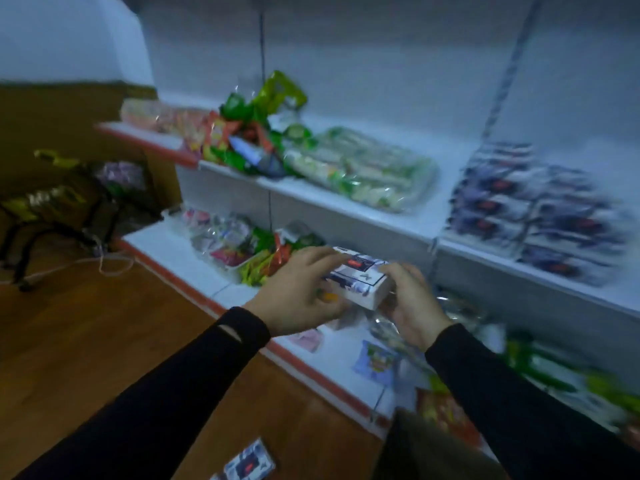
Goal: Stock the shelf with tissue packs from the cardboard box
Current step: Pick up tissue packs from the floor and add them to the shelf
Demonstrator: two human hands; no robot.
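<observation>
Loose tissue pack (250, 463) lies on near floor. Both hands, left hand (300, 292) and right hand (410, 304), curl fingers round a held pack (358, 280) before the shelf (349, 206); risk: it slips, grip shallow.

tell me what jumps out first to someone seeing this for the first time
Two hands in black sleeves meet mid-frame: the left hand and right hand hold a white tissue pack between them, in front of the lower shelf. To the right, matching dark-printed tissue packs lie in rows on the white shelf. One more pack lies on the wooden floor at the bottom edge.
</observation>
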